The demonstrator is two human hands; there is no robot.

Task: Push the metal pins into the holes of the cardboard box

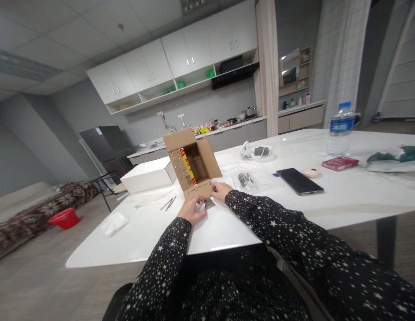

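Our left hand point(191, 210) curls over a small bundle of thin metal nails point(209, 203), grip closed on it; our right hand point(221, 191) pinches the near flap of the open cardboard box point(193, 164) just behind, on the glossy white desk point(227, 223).

Both arms wear long black sleeves point(288, 232) scattered with small white stars of mixed sizes, reaching to the wrists of the bare left hand point(191, 210) and right hand point(222, 190), the same starred fabric covering the lap at the frame's bottom.
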